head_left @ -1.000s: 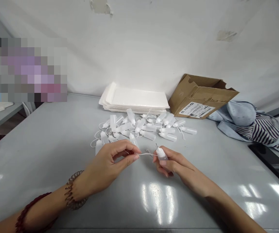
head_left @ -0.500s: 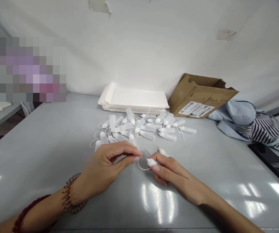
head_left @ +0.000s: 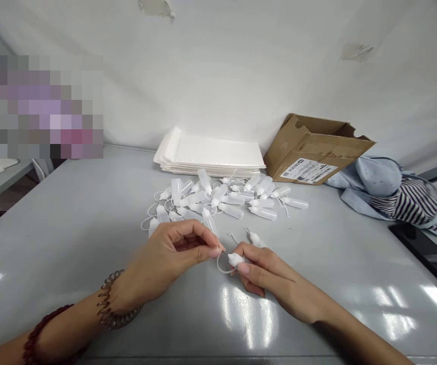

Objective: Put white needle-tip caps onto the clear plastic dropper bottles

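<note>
In my right hand (head_left: 275,274) is a small white needle-tip dropper bottle (head_left: 235,259), gripped between thumb and fingers with its nozzle toward the left; the palm hides most of its body. My left hand (head_left: 169,266) is closed in a pinch at the far end of the thin metal needle (head_left: 224,252). A white looped strap (head_left: 220,267) runs from the bottle's neck up to those left fingertips, which hide its end. Just beyond my right fingers lies another needle-tip bottle (head_left: 255,238). Several translucent bottles (head_left: 230,199) with straps form a loose pile behind both hands.
A stack of white padded envelopes (head_left: 218,152) lies against the wall. Right of it, an open cardboard box (head_left: 313,149) leans tilted. Blue and striped cloth (head_left: 397,192) and a dark phone-like slab (head_left: 427,258) are on the grey table (head_left: 74,218). A blurred-out area covers the upper left.
My right hand and the bottle have shifted slightly down and left. The left fingertips have dropped a little and remain pinched at the needle's end.
</note>
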A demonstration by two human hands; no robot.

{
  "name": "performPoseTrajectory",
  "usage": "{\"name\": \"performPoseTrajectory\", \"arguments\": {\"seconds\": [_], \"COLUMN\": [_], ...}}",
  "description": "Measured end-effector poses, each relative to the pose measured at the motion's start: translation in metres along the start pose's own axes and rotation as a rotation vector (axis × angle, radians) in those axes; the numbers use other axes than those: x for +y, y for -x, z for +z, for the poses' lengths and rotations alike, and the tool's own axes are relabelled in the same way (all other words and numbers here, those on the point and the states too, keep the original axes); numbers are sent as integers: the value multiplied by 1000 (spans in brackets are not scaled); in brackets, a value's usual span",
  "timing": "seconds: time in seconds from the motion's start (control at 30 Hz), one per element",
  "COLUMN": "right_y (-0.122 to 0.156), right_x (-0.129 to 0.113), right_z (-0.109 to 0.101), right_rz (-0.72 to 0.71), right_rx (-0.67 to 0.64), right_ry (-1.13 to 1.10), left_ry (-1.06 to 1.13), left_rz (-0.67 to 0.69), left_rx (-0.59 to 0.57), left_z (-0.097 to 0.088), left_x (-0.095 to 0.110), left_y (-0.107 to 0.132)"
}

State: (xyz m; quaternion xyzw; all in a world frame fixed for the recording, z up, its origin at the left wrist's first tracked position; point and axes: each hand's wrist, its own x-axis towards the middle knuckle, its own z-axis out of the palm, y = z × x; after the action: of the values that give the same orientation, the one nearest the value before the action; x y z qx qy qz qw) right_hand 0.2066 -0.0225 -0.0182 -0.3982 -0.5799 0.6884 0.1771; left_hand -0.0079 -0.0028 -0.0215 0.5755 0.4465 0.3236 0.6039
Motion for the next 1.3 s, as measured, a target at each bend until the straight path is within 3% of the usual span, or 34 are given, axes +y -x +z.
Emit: {"name": "performPoseTrajectory", "arguments": {"seconds": [0.23, 1.3], "right_y": [-1, -1], "right_x": [2, 2], "right_z": [-1, 0], "right_rz": [-12, -29], "right_rx": [-13, 7], "right_ry": [-49, -10], "left_ry": [32, 84], "left_rz": [-69, -36], "left_rx": [-5, 2], "left_z": [2, 2], "left_x": [7, 6], "left_y": [-1, 0]}}
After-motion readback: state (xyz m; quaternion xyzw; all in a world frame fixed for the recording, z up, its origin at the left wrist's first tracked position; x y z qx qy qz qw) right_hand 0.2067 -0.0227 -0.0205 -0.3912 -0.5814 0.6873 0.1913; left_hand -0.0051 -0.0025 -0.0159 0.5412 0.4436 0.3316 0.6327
